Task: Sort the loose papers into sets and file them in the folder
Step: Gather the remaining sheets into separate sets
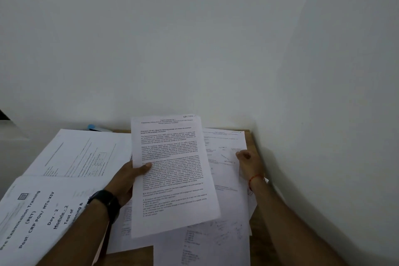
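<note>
1. So, left hand (127, 177) grips one sheet (172, 175): thumb on the printed face, fingers curled behind. It is held up off the desk (252, 138) and tilted toward me. I'd say that is so I can read the heading ("SECTION - 1" is handwritten top right) and pick its set.
2. Right hand (248, 161) sits on the right pile (224, 153), fingers curled at a sheet's edge. I can't tell whether they pinch that sheet or only rest on it. Probably parked there to keep the pile from sliding, or to take the next page.
3. Loose papers cover most of the desk and overlap. Some lie under the held sheet, and a left pile (75, 153) lies further back. A booklet (36, 218) (cover reads "Pre Examination Training") lies near-left, beside my left forearm.
4. Folder: I don't see one I can name. A blue thing (94, 127) pokes out behind the left pile at the back edge. It is too hidden to say what it is.
5. Stage, my guess: sorting only, nothing filed that I can see.
6. Next move calls for laying the sheet squarely on its matching pile. It is thin and gripped at one side, so the far corner could flop or catch other pages.
</note>
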